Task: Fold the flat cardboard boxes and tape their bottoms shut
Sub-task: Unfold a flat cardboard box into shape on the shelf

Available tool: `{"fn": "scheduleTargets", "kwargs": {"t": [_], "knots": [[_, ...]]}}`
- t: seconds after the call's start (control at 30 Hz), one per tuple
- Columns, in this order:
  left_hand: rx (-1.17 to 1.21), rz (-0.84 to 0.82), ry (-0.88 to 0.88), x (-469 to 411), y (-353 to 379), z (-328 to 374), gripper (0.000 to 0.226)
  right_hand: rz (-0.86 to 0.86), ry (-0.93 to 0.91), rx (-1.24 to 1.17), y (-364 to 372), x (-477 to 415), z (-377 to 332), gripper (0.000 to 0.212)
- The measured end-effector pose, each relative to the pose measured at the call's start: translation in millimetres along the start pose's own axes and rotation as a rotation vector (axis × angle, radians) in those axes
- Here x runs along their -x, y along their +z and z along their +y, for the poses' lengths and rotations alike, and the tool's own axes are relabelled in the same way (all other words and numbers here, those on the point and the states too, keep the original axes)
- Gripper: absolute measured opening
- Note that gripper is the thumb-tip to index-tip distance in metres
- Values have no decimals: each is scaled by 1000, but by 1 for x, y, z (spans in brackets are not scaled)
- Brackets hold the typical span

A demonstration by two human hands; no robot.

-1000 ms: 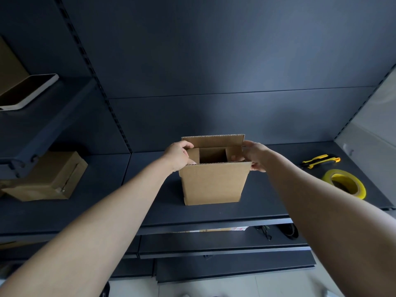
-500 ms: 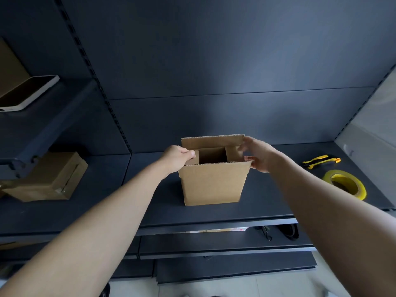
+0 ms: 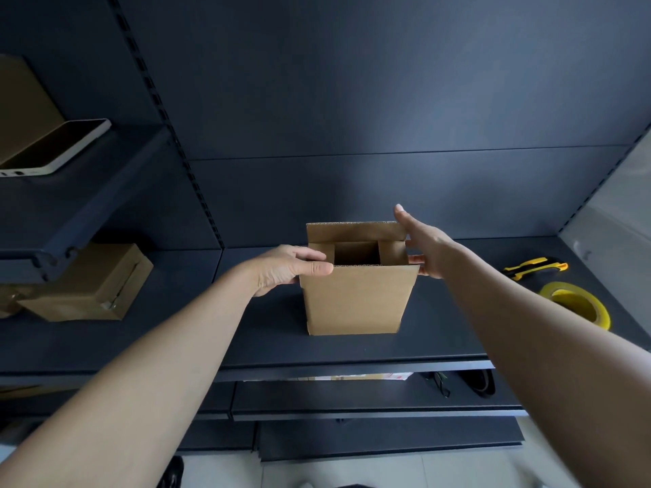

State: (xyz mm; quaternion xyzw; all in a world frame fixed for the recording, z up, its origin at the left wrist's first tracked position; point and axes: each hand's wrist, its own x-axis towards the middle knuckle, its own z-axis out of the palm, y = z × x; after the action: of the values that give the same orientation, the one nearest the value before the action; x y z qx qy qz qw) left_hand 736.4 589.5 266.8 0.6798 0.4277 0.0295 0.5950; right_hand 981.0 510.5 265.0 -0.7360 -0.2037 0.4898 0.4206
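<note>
A small brown cardboard box [image 3: 355,299] stands upright on the dark shelf [image 3: 267,343], its top open, the two side flaps folded inward and the far flap standing up. My left hand [image 3: 285,267] grips the box's upper left corner, thumb over the near edge. At the box's right side is my right hand [image 3: 424,246], fingers stretched straight up along the edge of the far flap, thumb near the right corner. A yellow tape roll [image 3: 577,308] lies flat to the right.
A yellow and black utility knife [image 3: 535,267] lies behind the tape roll. A finished taped box [image 3: 91,287] lies on the shelf at the left. A phone [image 3: 53,147] rests on the upper left shelf. Lower shelves hold glasses and dark items.
My right hand has uncurled from the box's right flap and now reaches straight-fingered up to the far flap's edge. My left thumb has slid onto the near edge. The box stays in place.
</note>
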Motion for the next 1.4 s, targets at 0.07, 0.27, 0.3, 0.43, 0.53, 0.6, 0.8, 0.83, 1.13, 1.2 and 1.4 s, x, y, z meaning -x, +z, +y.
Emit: {"fn": "scheduleTargets", "kwargs": {"t": [0.07, 0.27, 0.3, 0.43, 0.53, 0.6, 0.8, 0.83, 1.13, 1.2, 1.4], "knots": [[-5, 21, 0, -2, 0, 1, 50, 29, -10, 14, 2, 0, 0, 69], [-7, 49, 21, -2, 2, 5, 64, 53, -10, -5, 4, -3, 1, 77], [-10, 51, 25, -1, 3, 5, 63, 46, -13, -4, 4, -4, 2, 78], [38, -9, -6, -2, 1, 3, 56, -2, -29, 2, 1, -6, 5, 86], [9, 35, -20, -7, 2, 2, 49, -88, -47, -10, -4, -1, 8, 75], [-32, 57, -10, -9, 3, 4, 45, -127, -51, -26, -8, 0, 11, 34], [-67, 93, -30, -12, 8, 8, 30, -102, -26, 44, -9, -6, 17, 64], [-58, 93, -28, -11, 9, 9, 31, -100, -25, 49, -9, -5, 16, 64], [30, -91, -28, -10, -3, 1, 75, -137, 0, -108, -8, 0, 8, 62], [42, -34, -14, -11, -1, 4, 51, -103, 8, -112, -4, 3, 2, 61], [-11, 254, 68, -18, 14, 0, 19, -23, 22, -101, 2, 9, -2, 59]]}}
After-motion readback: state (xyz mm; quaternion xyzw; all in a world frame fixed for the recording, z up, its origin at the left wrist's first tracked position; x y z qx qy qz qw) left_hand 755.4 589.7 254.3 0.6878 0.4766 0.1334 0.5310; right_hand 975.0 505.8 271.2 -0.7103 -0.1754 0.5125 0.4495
